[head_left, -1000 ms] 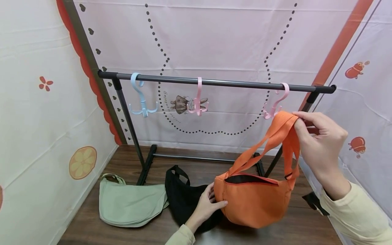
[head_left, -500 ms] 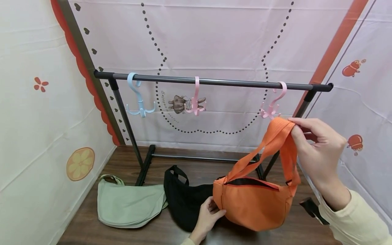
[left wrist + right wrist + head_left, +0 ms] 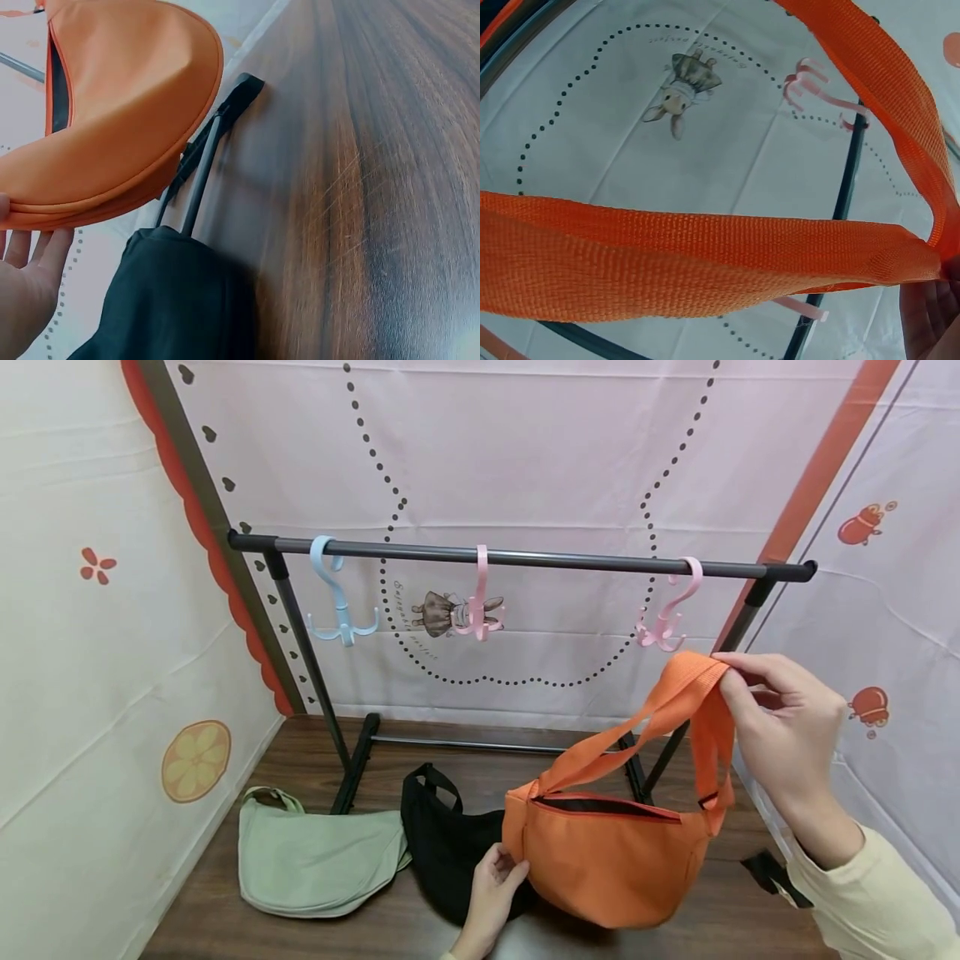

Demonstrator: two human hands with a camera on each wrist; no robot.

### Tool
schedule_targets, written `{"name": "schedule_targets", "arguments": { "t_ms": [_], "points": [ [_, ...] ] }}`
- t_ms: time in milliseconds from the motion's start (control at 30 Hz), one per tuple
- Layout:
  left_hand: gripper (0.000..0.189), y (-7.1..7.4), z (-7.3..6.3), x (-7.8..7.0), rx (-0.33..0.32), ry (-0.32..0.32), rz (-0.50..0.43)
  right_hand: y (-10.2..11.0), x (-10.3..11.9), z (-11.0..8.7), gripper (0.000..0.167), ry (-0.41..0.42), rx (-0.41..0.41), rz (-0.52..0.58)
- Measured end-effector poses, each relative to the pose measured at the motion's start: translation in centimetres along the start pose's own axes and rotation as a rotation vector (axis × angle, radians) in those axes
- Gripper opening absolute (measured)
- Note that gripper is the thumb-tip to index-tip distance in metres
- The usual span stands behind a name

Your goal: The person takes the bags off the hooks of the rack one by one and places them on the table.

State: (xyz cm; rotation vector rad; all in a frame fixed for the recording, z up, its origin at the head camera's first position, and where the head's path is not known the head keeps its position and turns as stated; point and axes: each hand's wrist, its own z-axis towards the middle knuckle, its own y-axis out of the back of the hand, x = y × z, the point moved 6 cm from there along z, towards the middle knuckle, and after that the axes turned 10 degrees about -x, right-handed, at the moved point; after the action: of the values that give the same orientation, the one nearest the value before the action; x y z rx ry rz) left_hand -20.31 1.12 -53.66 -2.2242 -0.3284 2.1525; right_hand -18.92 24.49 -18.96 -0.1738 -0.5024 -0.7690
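An orange shoulder bag (image 3: 607, 860) hangs in the air at the right of the head view, its top zip partly parted. My right hand (image 3: 787, 718) pinches the top of its orange strap (image 3: 693, 672), just below and in front of the right pink hook (image 3: 663, 618). At the bag's left end my left hand (image 3: 491, 889) pinches the lower corner between thumb and fingers. In the left wrist view that hand (image 3: 30, 285) shows at the bag's seam. The right wrist view shows the strap (image 3: 705, 259) running to my fingers at the right edge.
A black rack rail (image 3: 570, 560) crosses above, carrying a blue hook (image 3: 343, 610) and a middle pink hook (image 3: 480, 606). On the wooden tabletop (image 3: 202, 893) lie a green bag (image 3: 322, 864) and a black bag (image 3: 442, 852). A dark strip (image 3: 768, 872) lies near the right sleeve.
The strap top has dropped slightly from the right hook's level. My left hand has drawn the bag's left end a little leftward, spreading the bag wider. Both hands keep their hold.
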Motion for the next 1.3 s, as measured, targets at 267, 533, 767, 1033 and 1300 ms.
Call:
{"name": "schedule_targets", "arguments": {
  "t_ms": [267,533,767,1033,1300],
  "points": [
    [0.021,1.0,-0.6,-2.0,0.031,-0.12,0.057,-0.3,-2.0,-0.5,0.015,-0.04,0.063,-0.081],
    [0.021,2.8,-0.3,-2.3,0.004,-0.144,0.071,-1.2,-4.2,-1.6,0.016,0.014,0.103,-0.133],
    [0.023,4.3,-0.7,-2.7,-0.02,-0.128,0.107,-2.8,-6.4,-3.8,0.015,0.069,0.228,-0.151],
    [0.022,5.2,-0.9,-2.9,-0.01,-0.125,0.083,-4.4,-10.1,-6.5,0.014,-0.039,0.405,-0.199],
    [0.025,5.6,-1.0,-3.5,-0.028,-0.166,0.072,-5.2,-12.5,-9.6,0.016,-0.172,0.636,-0.245]
  ]
}}
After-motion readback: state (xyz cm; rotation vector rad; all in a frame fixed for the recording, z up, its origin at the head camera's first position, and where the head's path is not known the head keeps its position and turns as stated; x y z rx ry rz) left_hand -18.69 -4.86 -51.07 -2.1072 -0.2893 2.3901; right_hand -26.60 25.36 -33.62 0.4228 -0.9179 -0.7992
